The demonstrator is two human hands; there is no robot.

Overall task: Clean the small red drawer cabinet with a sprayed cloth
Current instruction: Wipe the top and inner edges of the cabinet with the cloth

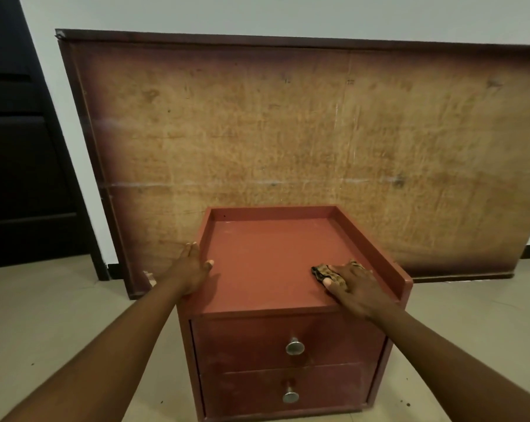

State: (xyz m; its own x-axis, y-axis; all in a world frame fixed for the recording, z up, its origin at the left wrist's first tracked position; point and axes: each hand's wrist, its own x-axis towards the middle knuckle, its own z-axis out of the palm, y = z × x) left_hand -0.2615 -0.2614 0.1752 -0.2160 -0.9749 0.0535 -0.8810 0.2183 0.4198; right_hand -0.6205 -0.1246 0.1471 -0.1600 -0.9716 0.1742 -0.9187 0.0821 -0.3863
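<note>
From the head camera, the cabinet (276, 315) stood on the tiled floor (59, 315) at 6 o'clock in the view, its two drawers facing the person, each with a round metal knob: the upper knob (294, 347) above the lower knob (290, 396). Its flat top (263, 263) carried a low raised rim along the left, back and right edges. The left hand (192, 271) lay at 9 o'clock on the top, fingers stretched out flat over the left rim and the thumb resting on the top surface, clasping nothing. The right hand (350, 283) lay at 3 o'clock on the top, near the right rim, palm down and fingers spread, pressing a patterned brown cloth (321, 272) flat against the surface; the cloth showed past the fingertips toward 9 o'clock and was otherwise covered by the hand. Behind the cabinet, at 12 o'clock, a large worn wooden board (288, 132) leaned against the white wall (257, 10). A dark door (20, 147) stood at 9 o'clock of the frame.
</note>
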